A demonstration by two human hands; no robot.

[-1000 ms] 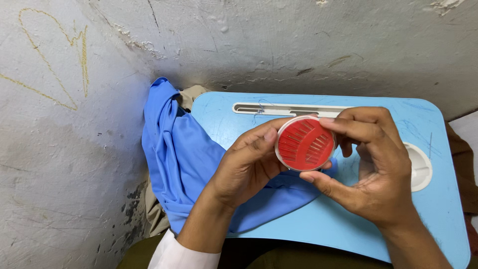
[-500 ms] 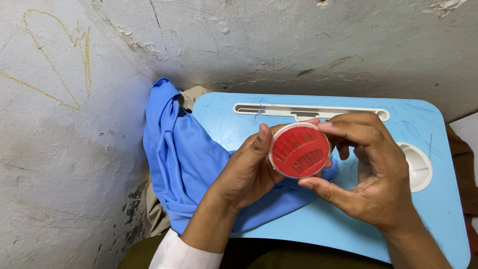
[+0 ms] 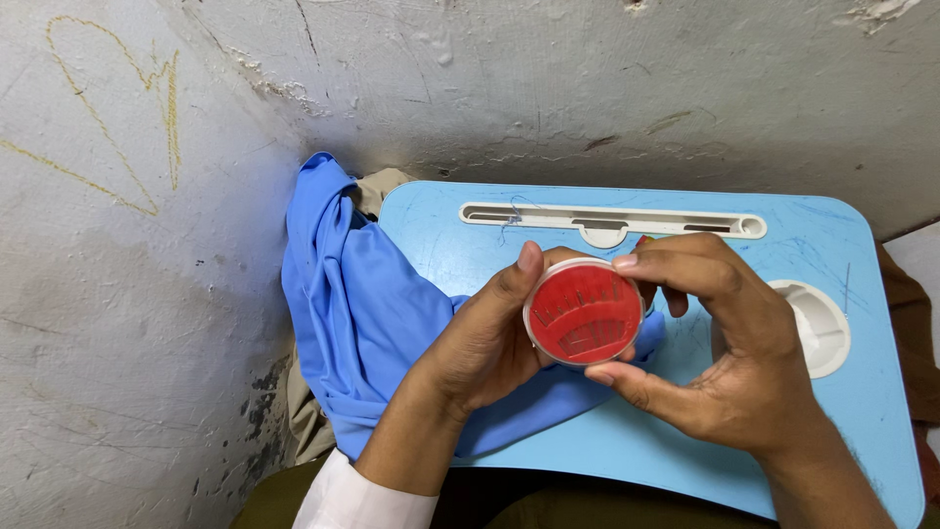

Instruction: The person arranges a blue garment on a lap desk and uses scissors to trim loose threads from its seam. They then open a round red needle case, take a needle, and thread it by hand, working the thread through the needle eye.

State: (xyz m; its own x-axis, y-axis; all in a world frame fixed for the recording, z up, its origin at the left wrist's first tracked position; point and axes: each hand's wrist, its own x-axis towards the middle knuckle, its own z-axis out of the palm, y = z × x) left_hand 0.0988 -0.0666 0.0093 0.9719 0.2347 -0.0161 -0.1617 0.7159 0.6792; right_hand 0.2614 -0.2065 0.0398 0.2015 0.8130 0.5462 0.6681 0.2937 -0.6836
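A round red needle case with a clear lid is held up above a light blue lap table. My left hand grips its left side, thumb along the rim. On its right side my right hand pinches it, index finger on the top edge and thumb underneath. Several needles fan out inside the case. A blue cloth lies under my left hand, spilling off the table's left edge.
The table has a white slot along its far edge and a white round cup recess at the right. Rough grey walls close in at the left and behind. A brown fabric shows past the right edge.
The case has turned slightly in my fingers and sits a little lower. Both hands stay on it.
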